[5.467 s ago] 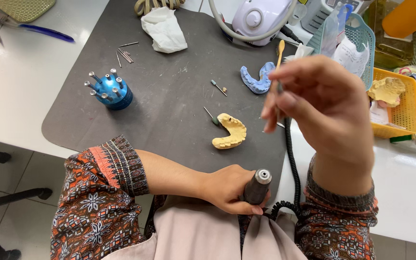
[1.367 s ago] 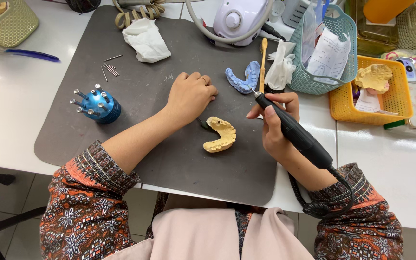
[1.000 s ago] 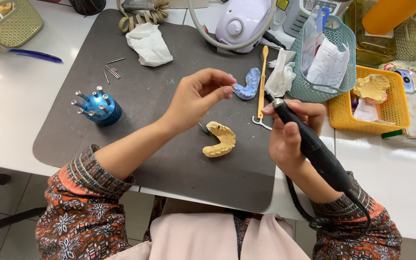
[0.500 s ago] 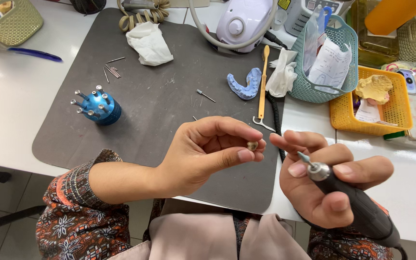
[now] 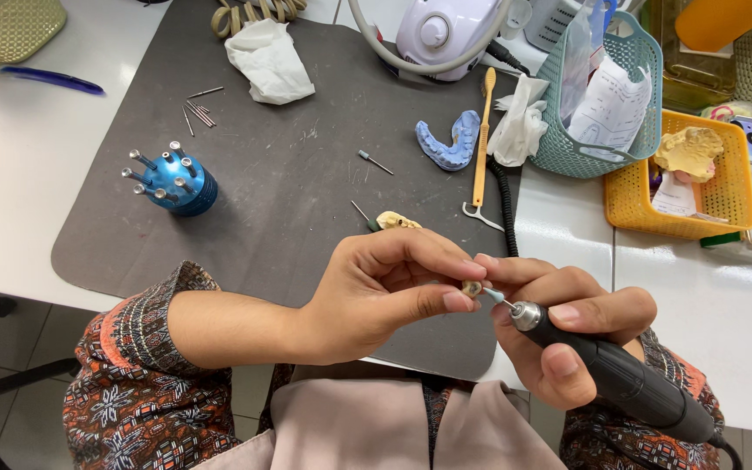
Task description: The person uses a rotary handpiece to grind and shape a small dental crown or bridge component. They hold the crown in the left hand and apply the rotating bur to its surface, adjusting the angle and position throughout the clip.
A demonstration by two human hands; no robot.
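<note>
Left hand (image 5: pixel 385 292): raised above the near edge of the mat (image 5: pixel 306 174), thumb and fingers pinched on a small yellowish piece (image 5: pixel 472 287).
Right hand (image 5: pixel 567 326): closed round a black handpiece (image 5: pixel 620 379), its silver collar and thin bur (image 5: pixel 495 297) pointing left; the bur tip meets the piece. Fingertips of both hands touch around it.

Mat, dark grey, on a white table (image 5: pixel 724 305). On it:
- yellow cast (image 5: pixel 398 221), mostly hidden behind the left hand;
- loose bur (image 5: pixel 374 161) farther back;
- blue cast (image 5: pixel 450 144), beside an orange-handled brush (image 5: pixel 482 139);
- blue bur stand (image 5: pixel 176 181), at left, burs upright;
- loose burs (image 5: pixel 198 109) and crumpled tissue (image 5: pixel 270 61), at the far left corner.

Beyond the mat: white motor unit (image 5: pixel 446 30); teal basket (image 5: pixel 607 104) holding papers; yellow basket (image 5: pixel 681 174) with another cast, at right.
</note>
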